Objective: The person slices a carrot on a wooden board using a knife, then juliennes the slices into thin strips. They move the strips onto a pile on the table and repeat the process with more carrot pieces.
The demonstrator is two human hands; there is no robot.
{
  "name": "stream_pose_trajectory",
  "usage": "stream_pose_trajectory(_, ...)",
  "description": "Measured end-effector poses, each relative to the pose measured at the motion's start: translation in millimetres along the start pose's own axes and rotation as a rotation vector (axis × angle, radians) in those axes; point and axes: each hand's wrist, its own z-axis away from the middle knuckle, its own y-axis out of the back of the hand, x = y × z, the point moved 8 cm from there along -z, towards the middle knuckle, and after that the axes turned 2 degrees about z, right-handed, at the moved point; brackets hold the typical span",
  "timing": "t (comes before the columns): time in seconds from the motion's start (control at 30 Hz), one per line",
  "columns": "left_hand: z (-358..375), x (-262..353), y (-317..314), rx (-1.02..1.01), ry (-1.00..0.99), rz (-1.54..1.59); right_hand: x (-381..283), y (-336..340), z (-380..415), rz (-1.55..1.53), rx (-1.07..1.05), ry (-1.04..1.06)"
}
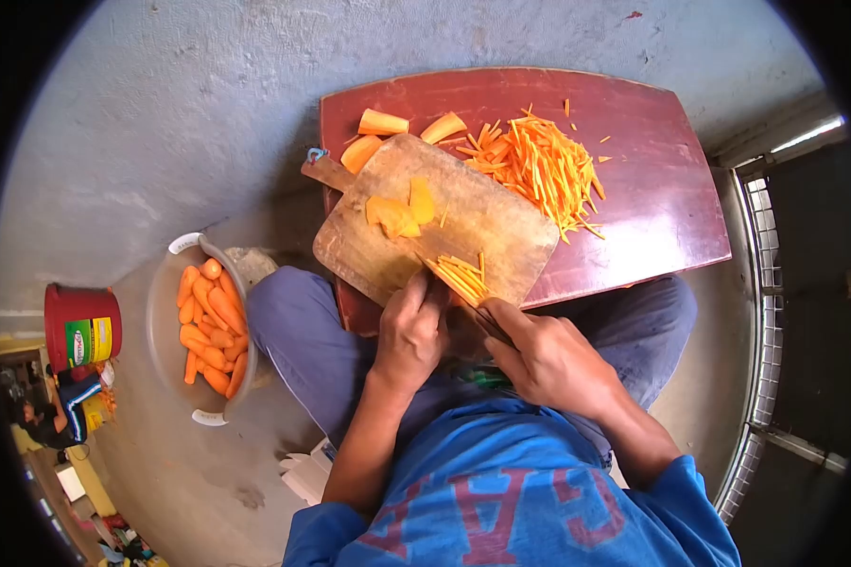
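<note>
Your right hand (pixel 548 359) grips a knife (pixel 463 300); your left hand (pixel 411 331) pins carrot strips (pixel 460 274) at the cutting board's (pixel 492 227) 6 o'clock edge. Shirt lettering unreadable.

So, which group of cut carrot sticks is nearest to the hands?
The small bundle of sticks on the cutting board, just beyond the left hand. The big pile lies farther away on the red table.

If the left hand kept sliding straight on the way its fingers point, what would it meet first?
The left hand points up across the cutting board. Past the carrot strips at its fingertips, the flat carrot slices probably come first, though the exact line is hard to judge.
</note>
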Motion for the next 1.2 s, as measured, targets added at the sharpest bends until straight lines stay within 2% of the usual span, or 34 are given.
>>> stream_pose_trajectory(0.1, 0, 2, 3, 0.019, -0.015, -0.046, 13, -8, 3, -0.003, -0.027, -0.054)
stream_pose_trajectory(0.2, 1, -3, 2, 0.005, 0.010, 0.010, 15, -13, -20, -0.027, 0.047, 0.065)
stream_pose_trajectory(0.3, 1, -4, 5, 0.056, 0.013, 0.042, 3, -7, -8, 0.003, 0.013, 0.031)
stream_pose_trajectory(0.4, 0, -3, 3, -0.019, 0.057, 0.040, 3, -8, 5, 0.013, 0.051, 0.015)
stream_pose_trajectory(0.57, -4, -1, 5, 0.007, 0.038, 0.037, 11, -14, -18, -0.010, 0.092, 0.103)
stream_pose_trajectory(0.7, 0, -2, 1, 0.002, 0.076, 0.028, 8, -7, 7, -0.041, 0.034, -0.012)
stream_pose_trajectory(0.8, -2, -1, 2, 0.033, 0.049, 0.026, 19, -15, 3, -0.076, 0.046, -0.020)
stream_pose_trajectory(0.9, -3, 0, 6, 0.031, 0.058, 0.070, 12, -16, -15, -0.068, 0.137, 0.129)
stream_pose_trajectory(1.0, -2, 0, 6, 0.093, 0.055, 0.112, 6, -8, -4, -0.075, 0.050, 0.004)
stream_pose_trajectory(1.2, 2, -9, 4, 0.069, 0.129, 0.095, 8, -13, -13, -0.047, 0.030, 0.011)
